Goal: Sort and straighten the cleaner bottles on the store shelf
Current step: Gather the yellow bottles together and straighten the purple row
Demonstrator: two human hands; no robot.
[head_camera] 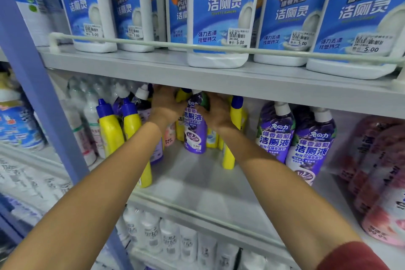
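Fingers of both hands, left hand and right hand, wrap the purple toilet cleaner bottle between them. It stands upright, deep on the middle shelf.

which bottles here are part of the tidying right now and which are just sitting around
In the job:
purple bottle held between left hand and right hand
yellow bottles beside it

Just sitting:
white Mr Puton bottles above
pink bottles at right
white bottles below
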